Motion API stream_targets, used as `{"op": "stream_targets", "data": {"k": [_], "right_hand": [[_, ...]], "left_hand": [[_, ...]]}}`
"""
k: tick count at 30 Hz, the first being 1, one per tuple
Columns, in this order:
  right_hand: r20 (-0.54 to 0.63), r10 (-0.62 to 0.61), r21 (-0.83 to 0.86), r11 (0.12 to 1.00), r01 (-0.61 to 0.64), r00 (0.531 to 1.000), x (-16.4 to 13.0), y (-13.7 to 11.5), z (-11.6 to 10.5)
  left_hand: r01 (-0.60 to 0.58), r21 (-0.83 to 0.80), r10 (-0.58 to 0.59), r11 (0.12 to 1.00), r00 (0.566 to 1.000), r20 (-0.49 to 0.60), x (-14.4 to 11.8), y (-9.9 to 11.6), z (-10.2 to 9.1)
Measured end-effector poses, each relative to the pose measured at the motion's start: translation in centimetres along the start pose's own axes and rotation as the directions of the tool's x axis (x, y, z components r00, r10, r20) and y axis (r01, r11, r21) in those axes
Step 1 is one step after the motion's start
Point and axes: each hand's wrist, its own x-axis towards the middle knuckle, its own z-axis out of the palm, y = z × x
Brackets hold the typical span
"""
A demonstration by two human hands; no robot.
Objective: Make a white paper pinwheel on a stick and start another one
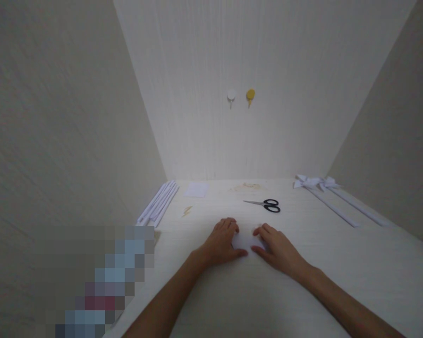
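Both hands press flat on a small white paper (246, 241) lying near the middle of the counter (303, 281), a little toward its front edge. The left hand (221, 242) covers the paper's left side and the right hand (277, 249) its right side, fingers spread and palms down, thumbs pointing inward under the sheet's near edge. Neither grip is closed around anything; the flat, open hands seem set that way to pin the sheet or flatten a fold, since thin paper slides easily on a smooth top.

The counter is pale, with a faint wood grain and a matte finish. Black-handled scissors (266, 205) lie just behind the right hand, blades shut and pointing left, within easy reach. Along the left edge sits a bundle of rolled white paper sticks (158, 204), parallel and stiff-looking. Toward the back lies a flat white sheet (196, 189). Near the back right corner rest two paper pinwheels (315, 183) on long sticks, laid clear of the hands. Two round hooks (240, 96), white and yellow, are fixed on the wall.
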Motion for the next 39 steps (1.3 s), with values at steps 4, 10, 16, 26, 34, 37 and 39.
{"op": "stream_targets", "data": {"k": [4,10,16,26,34,37,39], "right_hand": [[0.065,-0.077,0.118,0.991,0.069,0.995,-0.1,-0.8,-0.5],[0.061,-0.078,0.191,0.979,0.065,0.995,0.0,-1.1,-0.6],[0.052,-0.11,0.175,0.979,0.099,0.993,-0.1,-1.2,-0.7],[-0.021,-0.15,0.205,0.967,0.151,0.988,-0.1,-0.6,-0.3],[0.033,0.248,0.672,0.712,-0.205,0.968,0.4,0.2,0.6],[0.052,0.25,0.799,0.571,-0.19,0.967,0.5,0.2,0.8],[0.058,0.232,0.836,0.521,-0.174,0.971,0.6,0.0,0.8]], "left_hand": [[0.018,-0.02,-0.019,1.0,1.0,-0.018,0.2,0.0,0.0],[0.098,-0.041,-0.098,0.994,0.995,0.02,0.4,0.5,-0.4],[0.123,-0.051,-0.119,0.991,0.991,0.066,0.4,1.1,-0.4],[0.195,-0.587,-0.219,0.785,0.975,0.031,0.9,0.2,-0.2],[0.142,-0.933,-0.511,0.332,0.858,-0.051,1.4,0.2,0.6],[0.165,-0.937,-0.498,0.309,0.867,-0.011,1.3,1.0,0.9],[0.136,-0.943,-0.496,0.303,0.868,-0.034,1.2,1.5,1.0]]}}
